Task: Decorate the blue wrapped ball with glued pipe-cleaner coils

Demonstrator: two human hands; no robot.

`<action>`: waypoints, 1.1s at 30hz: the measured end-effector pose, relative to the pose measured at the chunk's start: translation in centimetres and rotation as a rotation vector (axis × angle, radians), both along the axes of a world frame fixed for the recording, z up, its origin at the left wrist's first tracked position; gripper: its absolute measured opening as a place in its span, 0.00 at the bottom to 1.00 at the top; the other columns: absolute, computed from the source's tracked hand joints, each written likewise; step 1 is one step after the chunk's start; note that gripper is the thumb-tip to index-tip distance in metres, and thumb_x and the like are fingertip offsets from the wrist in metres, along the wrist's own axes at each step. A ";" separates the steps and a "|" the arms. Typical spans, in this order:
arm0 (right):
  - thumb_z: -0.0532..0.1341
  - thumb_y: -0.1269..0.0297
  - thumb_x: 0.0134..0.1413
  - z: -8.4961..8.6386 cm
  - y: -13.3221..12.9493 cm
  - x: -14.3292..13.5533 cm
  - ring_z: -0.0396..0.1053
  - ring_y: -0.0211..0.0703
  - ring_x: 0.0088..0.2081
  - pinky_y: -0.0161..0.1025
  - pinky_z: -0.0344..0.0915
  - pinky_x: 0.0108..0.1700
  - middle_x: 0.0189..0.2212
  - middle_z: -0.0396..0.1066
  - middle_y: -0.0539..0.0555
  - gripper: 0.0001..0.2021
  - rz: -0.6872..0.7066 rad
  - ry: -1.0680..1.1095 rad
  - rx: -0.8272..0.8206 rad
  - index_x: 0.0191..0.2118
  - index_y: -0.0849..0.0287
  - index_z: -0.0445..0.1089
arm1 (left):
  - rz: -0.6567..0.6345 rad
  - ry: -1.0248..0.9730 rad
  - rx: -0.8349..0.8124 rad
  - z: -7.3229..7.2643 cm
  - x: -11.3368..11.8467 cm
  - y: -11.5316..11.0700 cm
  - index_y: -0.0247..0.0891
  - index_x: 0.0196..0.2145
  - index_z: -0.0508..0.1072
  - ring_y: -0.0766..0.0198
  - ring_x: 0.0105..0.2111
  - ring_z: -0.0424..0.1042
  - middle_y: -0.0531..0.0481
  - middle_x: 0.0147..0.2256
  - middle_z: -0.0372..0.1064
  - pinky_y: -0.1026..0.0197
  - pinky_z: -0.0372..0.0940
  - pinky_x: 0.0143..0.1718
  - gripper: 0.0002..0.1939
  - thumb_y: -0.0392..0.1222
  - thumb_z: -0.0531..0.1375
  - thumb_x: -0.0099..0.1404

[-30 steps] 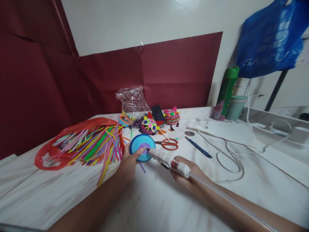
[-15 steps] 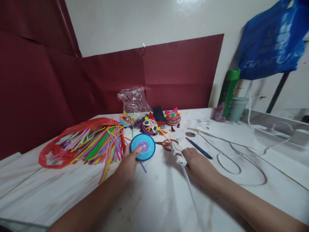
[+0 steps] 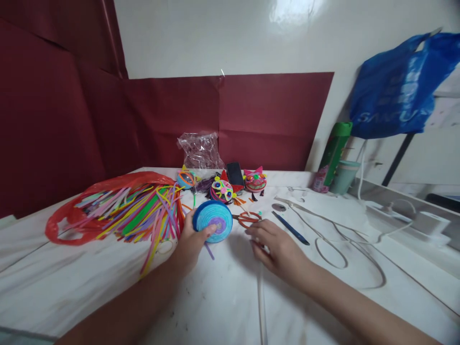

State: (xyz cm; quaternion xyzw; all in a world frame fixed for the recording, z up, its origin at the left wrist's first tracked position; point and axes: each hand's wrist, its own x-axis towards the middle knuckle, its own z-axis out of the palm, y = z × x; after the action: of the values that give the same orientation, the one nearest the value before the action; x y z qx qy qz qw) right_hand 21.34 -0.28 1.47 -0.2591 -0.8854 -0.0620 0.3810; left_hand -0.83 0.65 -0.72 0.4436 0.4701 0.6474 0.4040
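A round blue disc with a purple centre [image 3: 212,221] is held in my left hand [image 3: 190,244], its thumb lying across the front face. To the right, my right hand [image 3: 271,244] is closed, fingers curled around the white glue gun [image 3: 265,248]. Most of the gun is hidden by the hand, and its pale cord [image 3: 261,302] runs down toward the near edge. Just beyond the fingertips lie orange-handled scissors [image 3: 249,219]. A purple strip [image 3: 209,251] shows below the disc.
Coloured pipe cleaners [image 3: 143,211] spread from a red bag [image 3: 53,225] at left. Behind are decorated round faces [image 3: 222,189], a phone [image 3: 235,175] and clear plastic [image 3: 201,151]. At right lie a blue cutter [image 3: 291,228], looped cords [image 3: 336,264], a cup [image 3: 345,177] and a green can [image 3: 334,148].
My right hand has turned over the glue gun, which now hides most of it. The disc in my left hand has tilted, showing its dark blue side. The camera view has shifted.
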 end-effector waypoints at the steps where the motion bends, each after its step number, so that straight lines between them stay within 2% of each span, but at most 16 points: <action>1: 0.52 0.75 0.53 0.1 -0.2 -1.0 0.67 0.46 0.39 0.42 0.66 0.39 0.35 0.70 0.60 0.11 0.048 0.027 0.009 0.42 0.60 0.66 | 0.007 0.020 0.007 0.0 0.0 0.0 0.41 0.52 0.60 0.61 0.38 0.69 0.48 0.41 0.68 0.59 0.65 0.40 0.35 0.42 0.66 0.46; 4: 0.52 0.74 0.54 0.3 -0.3 -3.4 0.67 0.45 0.37 0.41 0.66 0.38 0.33 0.70 0.58 0.09 0.078 0.165 -0.101 0.40 0.60 0.66 | 0.006 0.052 0.018 -0.1 0.1 -0.1 0.41 0.52 0.59 0.60 0.39 0.69 0.46 0.43 0.66 0.58 0.65 0.40 0.37 0.42 0.67 0.45; 9: 0.56 0.67 0.52 0.3 1.0 -5.5 0.66 0.37 0.26 0.35 0.64 0.30 0.24 0.69 0.51 0.04 0.020 0.484 -0.561 0.30 0.59 0.66 | -0.030 0.153 0.038 -0.2 -0.1 0.0 0.41 0.53 0.58 0.57 0.42 0.68 0.44 0.47 0.63 0.57 0.65 0.41 0.40 0.42 0.68 0.43; 11: 0.57 0.66 0.49 0.2 1.4 -5.7 0.65 0.36 0.24 0.33 0.63 0.27 0.21 0.66 0.48 0.04 0.039 0.529 -0.657 0.28 0.59 0.66 | -0.026 0.200 0.032 -0.1 -0.1 0.0 0.41 0.54 0.57 0.56 0.42 0.68 0.44 0.47 0.63 0.57 0.65 0.41 0.40 0.42 0.68 0.43; 18: 0.59 0.67 0.44 -0.7 1.7 -5.2 0.61 0.35 0.24 0.33 0.59 0.27 0.21 0.63 0.46 0.02 0.041 0.560 -0.756 0.26 0.59 0.64 | -0.050 0.368 0.001 -0.2 0.2 -0.1 0.39 0.55 0.55 0.54 0.44 0.67 0.42 0.47 0.62 0.56 0.65 0.41 0.42 0.44 0.67 0.44; 26: 0.60 0.63 0.44 -1.0 2.2 -4.8 0.58 0.34 0.22 0.32 0.56 0.26 0.20 0.61 0.46 0.06 0.087 0.579 -0.820 0.25 0.59 0.64 | -0.060 0.385 0.015 -0.3 0.4 -0.3 0.40 0.54 0.54 0.55 0.44 0.67 0.43 0.48 0.61 0.56 0.65 0.41 0.41 0.45 0.67 0.45; 33: 0.60 0.66 0.45 -1.1 2.1 -4.8 0.57 0.34 0.23 0.32 0.56 0.25 0.19 0.60 0.45 0.04 0.064 0.536 -0.775 0.26 0.59 0.64 | -0.061 0.359 -0.014 0.0 0.6 -0.7 0.40 0.54 0.54 0.56 0.41 0.68 0.44 0.45 0.62 0.59 0.67 0.37 0.41 0.44 0.67 0.45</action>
State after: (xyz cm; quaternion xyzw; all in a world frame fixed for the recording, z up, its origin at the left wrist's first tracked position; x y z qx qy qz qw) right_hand 16.58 1.86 0.36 -0.3615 -0.7213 0.3540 0.4730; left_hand -0.19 0.00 -0.75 0.5633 0.5254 0.5420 0.3358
